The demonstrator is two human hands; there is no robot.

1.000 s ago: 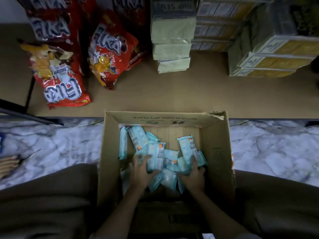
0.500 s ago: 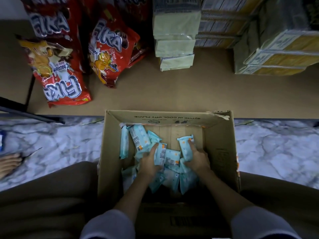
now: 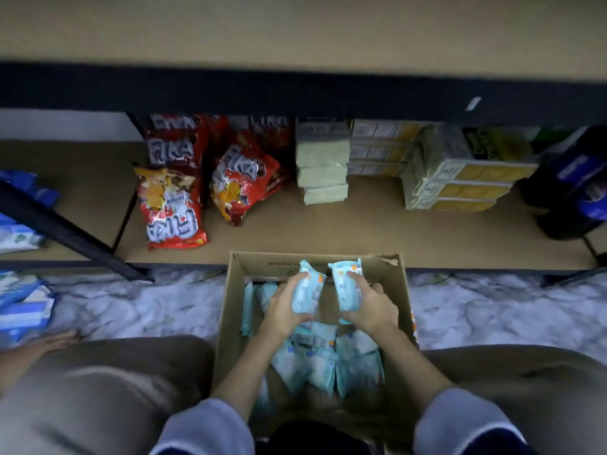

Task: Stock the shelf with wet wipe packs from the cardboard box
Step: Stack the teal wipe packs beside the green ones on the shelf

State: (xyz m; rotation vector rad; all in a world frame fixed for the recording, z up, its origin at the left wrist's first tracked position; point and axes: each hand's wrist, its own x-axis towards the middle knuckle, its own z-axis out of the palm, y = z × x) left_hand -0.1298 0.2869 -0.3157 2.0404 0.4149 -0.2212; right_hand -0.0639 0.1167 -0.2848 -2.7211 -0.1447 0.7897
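An open cardboard box [image 3: 402,292] stands on the floor between my knees, with several light-blue wet wipe packs [image 3: 323,359] heaped inside. My left hand [image 3: 281,308] grips one wet wipe pack [image 3: 307,292] upright above the box. My right hand [image 3: 372,305] grips another pack [image 3: 346,285] beside it. Both packs sit near the box's far wall, just short of the brown bottom shelf board [image 3: 328,234].
On the shelf stand red snack bags [image 3: 170,208] at left, pale stacked packs [image 3: 323,172] in the middle, yellow cartons [image 3: 460,188] at right. A dark upper shelf rail [image 3: 295,93] crosses overhead. Blue goods [image 3: 23,303] lie at far left. The floor is marbled.
Both hands have risen out of the heap, each lifting a pack toward the box's far edge. My head has tipped up, so the upper shelf rail now shows.
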